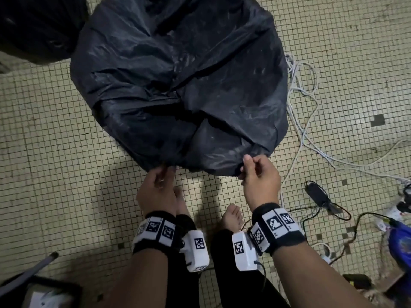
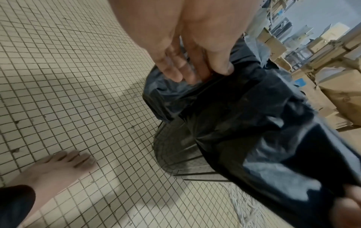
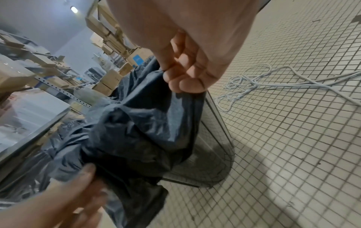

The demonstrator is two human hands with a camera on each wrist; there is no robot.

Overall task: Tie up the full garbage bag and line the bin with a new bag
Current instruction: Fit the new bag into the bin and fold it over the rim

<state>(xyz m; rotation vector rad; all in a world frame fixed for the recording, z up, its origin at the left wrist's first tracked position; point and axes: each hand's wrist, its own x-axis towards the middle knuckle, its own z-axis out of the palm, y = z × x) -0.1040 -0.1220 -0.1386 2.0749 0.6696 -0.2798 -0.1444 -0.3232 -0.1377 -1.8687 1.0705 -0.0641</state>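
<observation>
My left hand (image 1: 155,187) and right hand (image 1: 259,174) each pinch the near hem of the crinkled black plastic bag (image 1: 178,81) draped over the wire-mesh bin (image 2: 175,154). I'd pull evenly downward, seating it round the rim without tearing.

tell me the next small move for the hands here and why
Probably pull the near edge of the black bag outward and down over the wire bin rim. The left hand and right hand both pinch that edge, the film drapes loosely over the bin, and its mesh side shows uncovered below.
</observation>
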